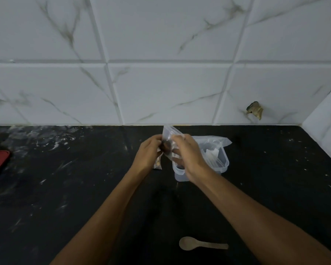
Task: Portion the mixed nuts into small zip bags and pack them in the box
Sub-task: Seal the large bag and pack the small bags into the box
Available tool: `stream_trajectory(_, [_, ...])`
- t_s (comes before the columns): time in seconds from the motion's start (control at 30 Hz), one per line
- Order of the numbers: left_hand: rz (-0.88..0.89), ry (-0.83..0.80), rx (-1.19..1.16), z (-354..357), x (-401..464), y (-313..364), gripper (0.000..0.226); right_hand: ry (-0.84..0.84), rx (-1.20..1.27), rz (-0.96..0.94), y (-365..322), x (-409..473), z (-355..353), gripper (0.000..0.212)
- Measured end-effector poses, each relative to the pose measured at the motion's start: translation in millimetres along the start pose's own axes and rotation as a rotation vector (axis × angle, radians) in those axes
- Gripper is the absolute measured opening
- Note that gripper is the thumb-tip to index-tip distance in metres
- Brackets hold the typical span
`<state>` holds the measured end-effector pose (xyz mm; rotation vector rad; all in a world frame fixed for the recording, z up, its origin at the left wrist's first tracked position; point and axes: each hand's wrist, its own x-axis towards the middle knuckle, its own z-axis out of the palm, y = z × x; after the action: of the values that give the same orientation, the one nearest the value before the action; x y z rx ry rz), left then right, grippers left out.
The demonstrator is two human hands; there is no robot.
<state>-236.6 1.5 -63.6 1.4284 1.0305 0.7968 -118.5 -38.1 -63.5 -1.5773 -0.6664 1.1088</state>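
Both hands pinch a small zip bag (168, 139) of nuts above the black counter (84, 188): left hand (148, 153) at its nine o'clock edge, right hand (187, 155) at three. The clear box (216, 159) sits just beyond at three o'clock, a spoon (202, 243) at six.

You're working on a dark polished stone counter (65, 188), glossy and flecked white. The zip bag (169, 133) is thin clear plastic film. The box (221, 159) looks translucent, smooth plastic. The spoon (201, 243) appears matt and pale. The wall tiles (160, 88) are glossy marble-patterned ceramic.
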Motion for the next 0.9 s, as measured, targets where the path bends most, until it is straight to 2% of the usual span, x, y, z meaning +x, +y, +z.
stream_trajectory(0.13, [0.004,-0.130,0.062,32.6,7.9,16.6,0.033,0.077,-0.039,0.062,-14.0,10.6,-38.0,0.021])
stream_trajectory(0.23, [-0.108,-0.173,0.106,51.6,17.7,13.6,0.033,0.133,-0.168,0.121,-15.7,22.6,-52.7,0.011])
stream_trajectory(0.37, [-0.261,-0.135,0.099,65.2,27.2,5.2,0.023,0.181,-0.248,0.305,-7.5,40.1,-58.3,0.023])
stream_trajectory(0.53, [-0.340,-0.114,0.181,70.2,30.1,6.9,0.020,0.093,-0.533,0.411,-1.2,51.7,-54.3,0.028])
stream_trajectory(0.6, [-0.415,-0.121,0.220,72.9,34.1,5.8,0.018,0.053,-0.501,0.434,2.8,61.1,-56.9,0.023])
stream_trajectory(0.67, [-0.483,-0.161,0.221,75.4,36.6,7.5,0.028,0.031,-0.511,0.494,4.8,64.6,-59.0,0.024])
stream_trajectory(0.8, [-0.590,-0.154,0.019,82.0,33.3,18.8,0.018,-0.002,-0.552,0.475,10.4,73.4,-60.4,0.034])
stream_trajectory(0.9, [-0.651,-0.131,-0.196,87.1,27.0,26.6,0.023,-0.058,-0.561,0.456,17.9,77.5,-64.7,0.033])
